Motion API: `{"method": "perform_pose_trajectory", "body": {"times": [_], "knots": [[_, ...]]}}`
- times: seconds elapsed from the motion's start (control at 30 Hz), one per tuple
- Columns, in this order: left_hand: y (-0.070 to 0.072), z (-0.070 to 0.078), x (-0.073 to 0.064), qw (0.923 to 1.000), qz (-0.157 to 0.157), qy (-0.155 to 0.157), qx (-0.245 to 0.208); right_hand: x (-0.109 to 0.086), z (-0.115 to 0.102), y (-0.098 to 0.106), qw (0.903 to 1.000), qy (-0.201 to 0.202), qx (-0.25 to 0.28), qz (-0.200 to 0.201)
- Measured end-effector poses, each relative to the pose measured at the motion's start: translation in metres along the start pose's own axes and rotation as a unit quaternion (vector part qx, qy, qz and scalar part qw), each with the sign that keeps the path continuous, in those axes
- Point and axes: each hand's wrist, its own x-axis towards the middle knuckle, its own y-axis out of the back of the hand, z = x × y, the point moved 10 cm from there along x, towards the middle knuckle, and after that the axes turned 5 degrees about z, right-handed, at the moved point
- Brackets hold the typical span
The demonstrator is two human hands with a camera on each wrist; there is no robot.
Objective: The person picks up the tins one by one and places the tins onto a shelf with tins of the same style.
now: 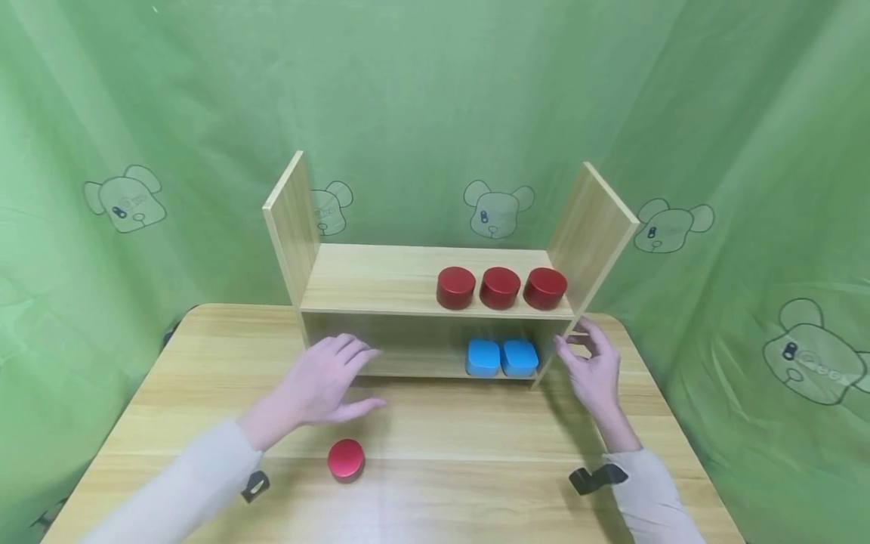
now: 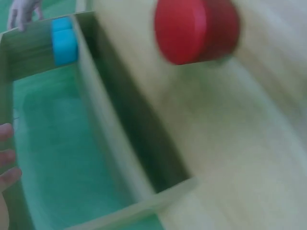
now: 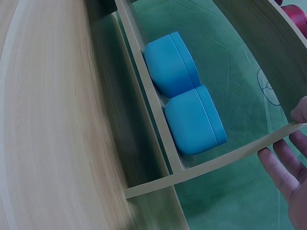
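A two-tier wooden shelf (image 1: 381,279) stands on the table. My right hand (image 1: 594,366) holds its right side panel, with the thumb on the inner face and the fingers (image 3: 278,172) on the outer face. Beside that panel, two blue rounded boxes (image 1: 483,358) sit on the lower tier. Three dark red round tins (image 1: 500,289) are lined up on the upper tier's right half. My left hand (image 1: 322,381) hovers before the shelf's lower left part, fingers extended, holding nothing. Closer to me, one red round tin (image 1: 346,459) rests on the tabletop.
The wooden table (image 1: 448,491) reaches under and in front of the shelf. Green curtain (image 1: 421,98) with printed mouse-like heads surrounds it at the back and sides. The shelf's side panels (image 1: 288,230) rise well above its upper tier.
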Motion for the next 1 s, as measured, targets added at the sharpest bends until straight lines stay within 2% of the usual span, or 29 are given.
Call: {"method": "perform_pose_trajectory", "body": {"times": [0.17,0.43,0.67,1.0], "knots": [[-0.015,0.007,-0.022,0.9989,-0.047,-0.001,-0.004,-0.001,0.001,0.001,1.0000,-0.004,0.002,0.003],[-0.037,0.015,-0.056,0.9926,-0.112,0.026,-0.037,0.000,0.003,-0.001,0.9999,-0.009,0.001,-0.005],[-0.046,0.025,-0.080,0.9900,-0.117,0.032,-0.072,-0.001,0.003,0.001,1.0000,-0.010,-0.001,-0.002],[-0.049,0.030,-0.108,0.9875,-0.125,0.052,-0.080,-0.001,0.000,-0.001,1.0000,-0.009,0.003,-0.004]]}}
